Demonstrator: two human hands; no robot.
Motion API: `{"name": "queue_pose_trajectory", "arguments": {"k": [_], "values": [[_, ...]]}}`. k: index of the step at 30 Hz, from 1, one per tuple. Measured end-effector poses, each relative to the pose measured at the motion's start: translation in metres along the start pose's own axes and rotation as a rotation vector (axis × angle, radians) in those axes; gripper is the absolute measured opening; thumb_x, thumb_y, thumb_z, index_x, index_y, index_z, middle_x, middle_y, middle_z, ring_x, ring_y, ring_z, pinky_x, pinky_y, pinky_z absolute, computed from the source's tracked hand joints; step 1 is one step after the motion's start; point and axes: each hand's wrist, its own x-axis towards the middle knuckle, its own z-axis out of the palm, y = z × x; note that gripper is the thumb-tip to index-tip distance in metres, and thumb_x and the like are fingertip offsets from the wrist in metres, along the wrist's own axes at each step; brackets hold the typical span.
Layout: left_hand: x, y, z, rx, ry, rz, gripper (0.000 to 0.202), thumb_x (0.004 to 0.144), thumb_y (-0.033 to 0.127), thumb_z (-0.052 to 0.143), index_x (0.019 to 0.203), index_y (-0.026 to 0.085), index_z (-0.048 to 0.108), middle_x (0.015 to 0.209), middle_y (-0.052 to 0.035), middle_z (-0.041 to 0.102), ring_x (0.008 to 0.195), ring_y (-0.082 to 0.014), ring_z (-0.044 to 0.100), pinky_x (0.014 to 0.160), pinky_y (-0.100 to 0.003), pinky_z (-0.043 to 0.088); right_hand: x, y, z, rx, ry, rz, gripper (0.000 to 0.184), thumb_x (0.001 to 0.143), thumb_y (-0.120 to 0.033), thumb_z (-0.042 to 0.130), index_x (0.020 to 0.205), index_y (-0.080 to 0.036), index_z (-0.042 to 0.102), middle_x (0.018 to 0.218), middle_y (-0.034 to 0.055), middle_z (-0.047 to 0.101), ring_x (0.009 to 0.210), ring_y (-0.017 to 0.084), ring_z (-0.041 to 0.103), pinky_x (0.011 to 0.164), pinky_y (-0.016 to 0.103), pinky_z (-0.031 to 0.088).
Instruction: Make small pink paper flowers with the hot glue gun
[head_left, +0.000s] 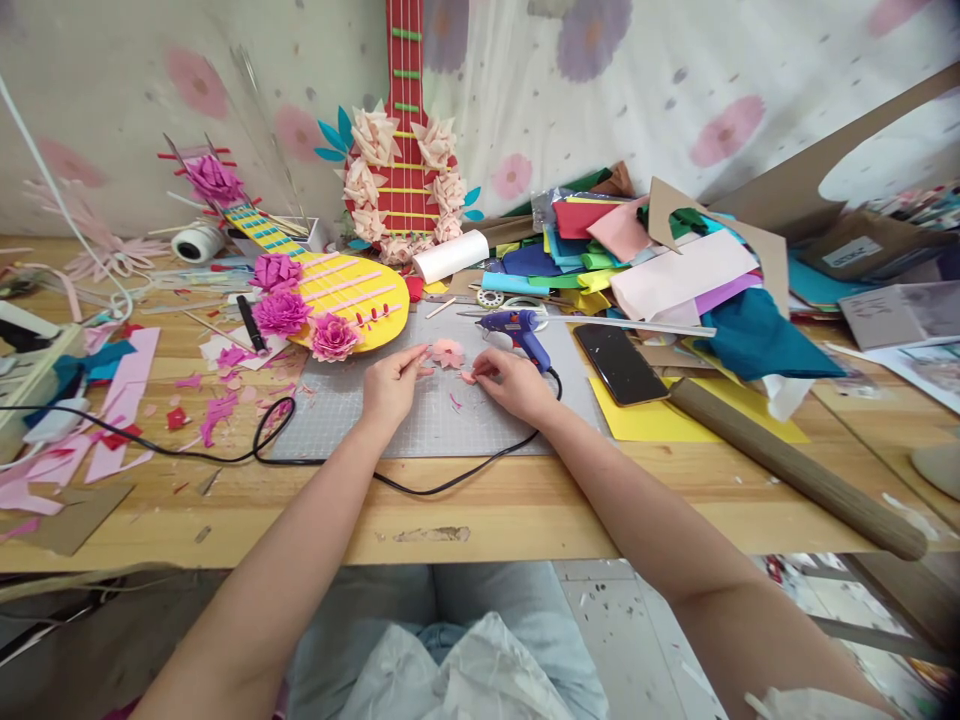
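Note:
A small pale-pink paper flower (448, 352) lies on the grey cutting mat (337, 430), between my two hands. My left hand (392, 383) is closed in a pinch just left of the flower; whatever is between its fingertips is too small to make out. On the other side, my right hand (511, 384) pinches a small pink paper petal (469, 377) close to the mat. Behind my right hand rests a purple glue gun (517, 325), its black cord (450, 488) curving across the mat's front edge. Tiny pink scraps (454, 402) lie below the flower.
A yellow cardboard guitar (360, 290) with pink paper flowers lies behind left; a red one (405, 190) stands at the back. Paper sheets (585, 240) are heaped behind right. A phone (621, 362), yellow sheet (630, 422) and wooden rod (795, 465) lie right; pink scraps (217, 415) left.

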Motion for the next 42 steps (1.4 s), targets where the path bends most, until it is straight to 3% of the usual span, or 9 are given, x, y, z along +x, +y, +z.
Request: {"name": "queue_pose_trajectory", "arguments": {"k": [3, 7, 14, 19, 23, 29, 34, 38, 42], "values": [[-0.001, 0.0, 0.002, -0.001, -0.019, 0.007, 0.029, 0.085, 0.024, 0.053, 0.109, 0.02, 0.067, 0.104, -0.0075, 0.072, 0.076, -0.0168, 0.071, 0.074, -0.031, 0.056, 0.0, 0.002, 0.001, -0.002, 0.006, 0.002, 0.002, 0.082, -0.018, 0.059, 0.083, -0.02, 0.059, 0.08, 0.0022, 0.072, 0.078, 0.017, 0.065, 0.074, 0.029, 0.045], [-0.001, 0.001, 0.003, 0.054, -0.033, 0.021, 0.033, 0.086, 0.036, 0.052, 0.111, 0.019, 0.067, 0.089, -0.0064, 0.075, 0.069, -0.0171, 0.07, 0.067, -0.029, 0.056, 0.0, 0.002, -0.001, -0.045, 0.003, -0.04, 0.002, 0.082, -0.021, 0.06, 0.084, -0.02, 0.059, 0.081, 0.0026, 0.071, 0.079, 0.017, 0.065, 0.073, 0.029, 0.045], [-0.008, 0.014, 0.002, 0.439, -0.066, 0.093, 0.05, 0.092, 0.048, 0.034, 0.08, 0.019, 0.073, 0.084, -0.0066, 0.074, 0.084, -0.0196, 0.067, 0.076, -0.029, 0.049, 0.001, 0.005, 0.001, -0.131, -0.013, -0.086, 0.002, 0.084, -0.023, 0.06, 0.084, -0.02, 0.059, 0.08, 0.0027, 0.071, 0.08, 0.018, 0.064, 0.073, 0.029, 0.044], [-0.011, 0.014, 0.006, 0.485, -0.166, 0.369, 0.035, 0.091, 0.035, 0.041, 0.109, 0.021, 0.067, 0.101, -0.0052, 0.071, 0.098, -0.0185, 0.06, 0.086, -0.03, 0.047, 0.002, 0.005, 0.001, -0.095, -0.001, -0.049, 0.003, 0.081, -0.018, 0.06, 0.082, -0.02, 0.058, 0.08, 0.0033, 0.07, 0.077, 0.018, 0.064, 0.072, 0.029, 0.045], [-0.011, 0.012, 0.011, 0.504, -0.295, 0.506, 0.036, 0.089, 0.027, 0.045, 0.121, 0.018, 0.058, 0.107, -0.0059, 0.069, 0.108, -0.0195, 0.055, 0.097, -0.034, 0.042, 0.001, 0.002, 0.001, 0.036, -0.013, 0.016, 0.01, 0.078, -0.011, 0.059, 0.082, -0.02, 0.057, 0.081, 0.002, 0.07, 0.076, 0.016, 0.066, 0.072, 0.029, 0.048], [-0.011, 0.013, 0.016, 0.58, -0.361, 0.526, 0.034, 0.087, 0.023, 0.044, 0.116, 0.019, 0.06, 0.115, -0.0089, 0.063, 0.115, -0.0225, 0.053, 0.1, -0.039, 0.041, 0.002, 0.006, 0.006, 0.202, 0.003, 0.122, 0.012, 0.074, -0.012, 0.059, 0.081, -0.021, 0.057, 0.077, 0.0008, 0.069, 0.073, 0.017, 0.067, 0.07, 0.03, 0.049], [-0.009, 0.013, 0.018, 0.557, -0.402, 0.492, 0.032, 0.088, 0.02, 0.042, 0.115, 0.02, 0.06, 0.112, -0.0058, 0.066, 0.116, -0.0218, 0.052, 0.101, -0.041, 0.04, 0.007, 0.011, 0.002, 0.498, 0.163, 0.262, 0.014, 0.068, -0.019, 0.065, 0.078, -0.021, 0.055, 0.073, -0.0004, 0.066, 0.074, 0.016, 0.065, 0.073, 0.031, 0.049], [-0.009, 0.011, 0.019, 0.492, -0.375, 0.473, 0.03, 0.087, 0.019, 0.045, 0.113, 0.02, 0.06, 0.106, -0.0044, 0.069, 0.115, -0.0211, 0.054, 0.101, -0.04, 0.04, 0.009, 0.01, -0.007, 0.806, 0.251, 0.336, 0.028, 0.061, -0.03, 0.073, 0.078, -0.021, 0.053, 0.073, -0.0018, 0.064, 0.075, 0.015, 0.064, 0.075, 0.031, 0.049], [-0.01, 0.012, 0.017, 0.377, -0.222, 0.417, 0.026, 0.084, 0.018, 0.051, 0.107, 0.02, 0.061, 0.1, -0.0042, 0.071, 0.101, -0.0178, 0.061, 0.089, -0.032, 0.046, 0.006, 0.004, -0.008, 0.957, 0.125, 0.386, 0.038, 0.052, -0.034, 0.08, 0.077, -0.021, 0.055, 0.072, -0.002, 0.065, 0.067, 0.012, 0.061, 0.069, 0.028, 0.048]]}}
